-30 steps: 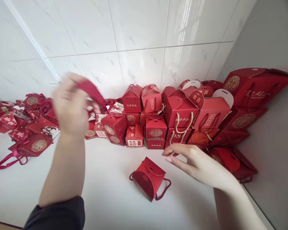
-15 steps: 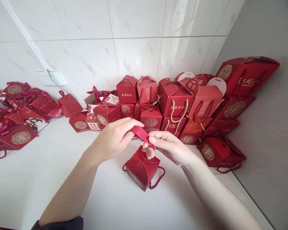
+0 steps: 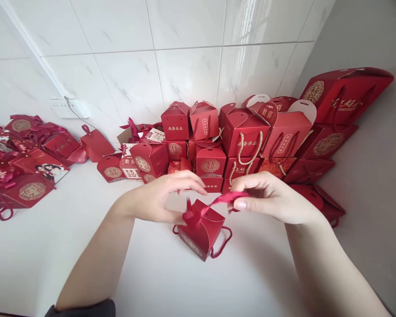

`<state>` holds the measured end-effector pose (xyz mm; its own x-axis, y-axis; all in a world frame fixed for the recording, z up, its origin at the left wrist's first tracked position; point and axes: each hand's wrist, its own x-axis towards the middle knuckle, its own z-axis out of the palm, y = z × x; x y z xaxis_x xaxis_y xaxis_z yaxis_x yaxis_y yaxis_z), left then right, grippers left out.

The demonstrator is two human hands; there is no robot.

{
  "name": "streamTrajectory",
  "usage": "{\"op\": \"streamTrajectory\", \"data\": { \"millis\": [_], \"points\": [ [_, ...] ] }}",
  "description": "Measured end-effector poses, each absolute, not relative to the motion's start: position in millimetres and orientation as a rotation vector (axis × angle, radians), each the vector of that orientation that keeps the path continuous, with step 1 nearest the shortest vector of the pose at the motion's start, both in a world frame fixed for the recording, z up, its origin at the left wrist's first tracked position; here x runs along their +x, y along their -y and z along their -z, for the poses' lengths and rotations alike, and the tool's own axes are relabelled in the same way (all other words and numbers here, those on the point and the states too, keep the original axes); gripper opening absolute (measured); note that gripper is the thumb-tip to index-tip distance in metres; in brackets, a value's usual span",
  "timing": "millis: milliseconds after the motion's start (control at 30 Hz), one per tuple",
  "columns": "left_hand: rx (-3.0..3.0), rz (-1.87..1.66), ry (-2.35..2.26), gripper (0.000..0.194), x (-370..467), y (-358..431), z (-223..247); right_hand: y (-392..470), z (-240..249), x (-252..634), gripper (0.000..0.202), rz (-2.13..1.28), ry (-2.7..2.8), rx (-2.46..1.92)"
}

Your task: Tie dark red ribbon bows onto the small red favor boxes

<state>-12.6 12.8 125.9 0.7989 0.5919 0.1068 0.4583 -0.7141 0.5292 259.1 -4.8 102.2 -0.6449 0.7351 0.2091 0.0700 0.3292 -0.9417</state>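
Observation:
A red gift box [image 3: 203,233] with rope handles at its sides stands on the white table in front of me. Above it a dark red ribbon [image 3: 222,198] runs from my right hand down to the box's front left. My right hand [image 3: 260,198] pinches the ribbon between thumb and fingers. To the left, my left hand [image 3: 165,196] has thumb and fingers spread apart, its thumb tip close to the loose, blurred end of the ribbon. Whether that thumb touches the ribbon is hard to make out.
Stacked red gift boxes [image 3: 246,136] line the tiled wall, with larger ones [image 3: 346,101] piled at the right. A heap of red boxes and ribbons [image 3: 26,163] lies at the left. A socket [image 3: 69,108] with a cable is on the wall.
My right hand has moved right, drawing the ribbon with it. My left hand has let the ribbon go and opened; the ribbon's loose end has dropped toward the box.

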Motion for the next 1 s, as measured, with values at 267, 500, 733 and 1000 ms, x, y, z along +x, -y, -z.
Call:
{"op": "streamTrajectory", "data": {
  "millis": [267,500,733,1000],
  "points": [
    [2.032,-0.183,-0.380,0.078,4.9,-9.6,-122.7,16.5,-108.1,248.3,0.017,-1.430,2.085,-0.652],
    [1.727,0.125,-0.097,0.096,5.0,-21.6,-119.8,19.3,-108.0,249.4,0.014,-1.444,2.064,-0.706],
    [1.643,-0.132,-0.506,0.017,5.0,-7.6,-116.6,15.9,-107.3,253.8,0.030,-1.117,2.201,-0.639],
    [1.573,-0.312,-0.169,0.022,-5.5,-18.8,-106.8,-0.1,-93.8,250.3,0.026,-0.661,2.184,-0.477]
  ]
}}
